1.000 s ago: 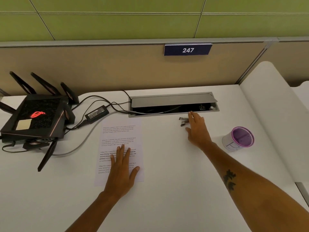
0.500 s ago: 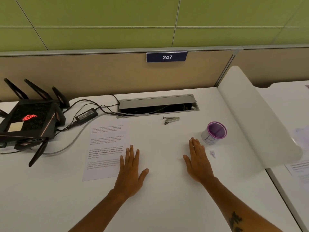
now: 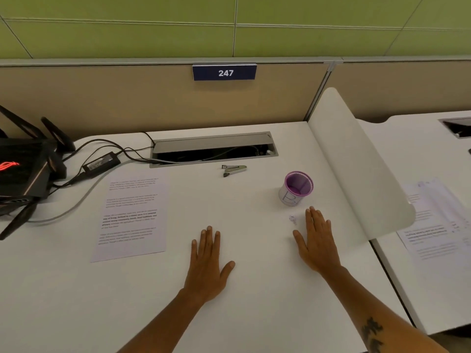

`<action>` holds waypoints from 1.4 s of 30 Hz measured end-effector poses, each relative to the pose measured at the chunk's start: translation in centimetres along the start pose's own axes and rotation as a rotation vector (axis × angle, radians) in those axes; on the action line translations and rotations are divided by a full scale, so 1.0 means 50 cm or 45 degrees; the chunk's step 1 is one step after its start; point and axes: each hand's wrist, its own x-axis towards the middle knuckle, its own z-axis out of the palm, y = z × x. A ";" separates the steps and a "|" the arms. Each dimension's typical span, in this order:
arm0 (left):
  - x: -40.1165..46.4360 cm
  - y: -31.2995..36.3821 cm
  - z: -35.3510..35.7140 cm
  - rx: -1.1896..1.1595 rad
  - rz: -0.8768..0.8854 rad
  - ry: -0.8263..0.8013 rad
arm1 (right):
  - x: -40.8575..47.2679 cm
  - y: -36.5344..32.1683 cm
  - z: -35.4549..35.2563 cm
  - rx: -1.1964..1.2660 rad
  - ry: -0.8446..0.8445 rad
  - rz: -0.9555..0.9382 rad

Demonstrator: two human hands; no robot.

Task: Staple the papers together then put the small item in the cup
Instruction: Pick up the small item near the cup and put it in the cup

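Both my left hand [image 3: 207, 266] and right hand [image 3: 317, 242] lie flat on the worktop [image 3: 244, 289], fingers spread and holding nothing, the small item [image 3: 293, 219] just beside my right fingertips [image 3: 311, 212].

Left hand [image 3: 207, 261] and right hand [image 3: 317, 240] lie flat — palms down, empty.

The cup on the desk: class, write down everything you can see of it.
The cup is small and cylindrical, with a white outer wall bearing blue handwritten marks, a purple rim and a purple inside. It looks like paper or plastic; I cannot tell which. It stands upright and open on the white desk, toward the right, just beyond the right hand, which does not touch it. No contents show inside. A tiny pale item lies on the desk just in front of it.
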 end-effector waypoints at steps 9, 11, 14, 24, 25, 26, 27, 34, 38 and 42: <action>-0.003 0.019 0.017 0.188 -0.074 0.119 | 0.020 0.045 0.025 -0.215 -0.146 -0.029; -0.003 0.020 0.018 0.191 -0.075 0.129 | 0.022 0.035 0.034 -0.232 -0.126 -0.039; -0.003 0.023 0.016 0.190 -0.078 0.135 | 0.027 0.019 0.040 -0.243 -0.114 -0.104; -0.005 0.025 0.015 0.171 -0.070 0.169 | 0.054 0.006 0.000 0.320 -0.035 -0.237; -0.005 0.025 0.015 0.168 -0.070 0.171 | 0.058 0.005 -0.003 0.289 -0.058 -0.277; -0.005 0.025 0.015 0.168 -0.072 0.171 | 0.064 0.007 -0.001 0.245 -0.085 -0.313; -0.005 0.024 0.014 0.168 -0.073 0.172 | 0.069 0.008 0.000 0.196 -0.112 -0.345; -0.007 0.023 0.012 0.137 -0.068 0.190 | 0.073 0.013 -0.006 0.049 -0.145 -0.527; -0.007 0.023 0.012 0.140 -0.069 0.194 | 0.067 0.029 -0.003 0.025 -0.114 -0.562; -0.006 0.022 0.013 0.149 -0.074 0.194 | 0.076 0.024 -0.008 0.026 -0.087 -0.530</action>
